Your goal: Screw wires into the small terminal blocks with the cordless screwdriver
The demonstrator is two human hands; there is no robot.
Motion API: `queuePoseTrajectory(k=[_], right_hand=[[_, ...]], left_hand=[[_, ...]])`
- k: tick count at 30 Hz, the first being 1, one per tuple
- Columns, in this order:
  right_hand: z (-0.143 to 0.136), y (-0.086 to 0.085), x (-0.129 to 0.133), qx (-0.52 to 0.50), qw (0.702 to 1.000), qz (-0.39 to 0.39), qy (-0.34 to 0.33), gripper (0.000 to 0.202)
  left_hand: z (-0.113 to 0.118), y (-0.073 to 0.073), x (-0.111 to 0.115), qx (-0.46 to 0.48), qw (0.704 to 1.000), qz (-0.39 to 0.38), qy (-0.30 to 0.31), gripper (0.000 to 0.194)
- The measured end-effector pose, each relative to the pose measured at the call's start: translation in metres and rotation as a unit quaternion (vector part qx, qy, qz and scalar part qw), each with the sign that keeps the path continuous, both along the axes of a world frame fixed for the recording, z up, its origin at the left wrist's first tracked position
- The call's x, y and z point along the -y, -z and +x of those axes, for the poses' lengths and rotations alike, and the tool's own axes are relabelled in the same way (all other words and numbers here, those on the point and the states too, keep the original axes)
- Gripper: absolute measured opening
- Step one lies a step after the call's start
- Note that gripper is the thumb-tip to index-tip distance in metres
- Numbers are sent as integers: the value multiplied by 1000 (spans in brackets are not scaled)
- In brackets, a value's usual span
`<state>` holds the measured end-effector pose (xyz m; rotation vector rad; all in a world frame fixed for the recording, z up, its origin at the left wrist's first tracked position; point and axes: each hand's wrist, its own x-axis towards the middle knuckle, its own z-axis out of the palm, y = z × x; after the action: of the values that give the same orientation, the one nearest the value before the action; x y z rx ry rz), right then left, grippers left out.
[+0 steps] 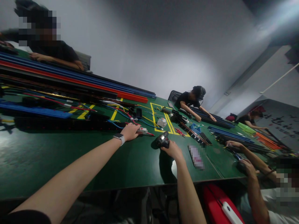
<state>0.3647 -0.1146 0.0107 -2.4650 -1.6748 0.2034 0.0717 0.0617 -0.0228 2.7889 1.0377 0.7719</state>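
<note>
Gripping a cordless drill driver (pixel 163 140) by its handle in the right grip (pixel 173 150), over the green table (pixel 130 168), without showing whether touching it. Holding a white breaker-like block (pixel 143 130) in the left grip (pixel 130 132), with a red lead (pixel 150 134) pointing toward the drill driver. Seemingly readying block and tool side by side, and next probably calling for steadying the block and clearing the lead before using the tool. Facing, just beyond, a second white block (pixel 161 122) near coloured wires (pixel 149 120).
</note>
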Motion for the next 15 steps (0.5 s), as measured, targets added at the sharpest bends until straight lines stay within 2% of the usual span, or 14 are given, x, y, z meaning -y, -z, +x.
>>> queuePoseTrajectory(k=[5, 10, 13, 15], right_hand=[[5, -3, -7, -24, 999, -8, 20, 56], [12, -2, 4, -119, 990, 65, 25, 46], [5, 2, 11, -221, 957, 177, 54, 43], [-7, 3, 16, -337, 906, 247, 73, 42]], left_hand=[[0, 1, -1, 13, 1000, -9, 3, 30], [-1, 1, -2, 25, 999, -24, 6, 31], [-1, 1, -2, 26, 999, -21, 6, 30], [-1, 1, -1, 19, 1000, -11, 7, 29]])
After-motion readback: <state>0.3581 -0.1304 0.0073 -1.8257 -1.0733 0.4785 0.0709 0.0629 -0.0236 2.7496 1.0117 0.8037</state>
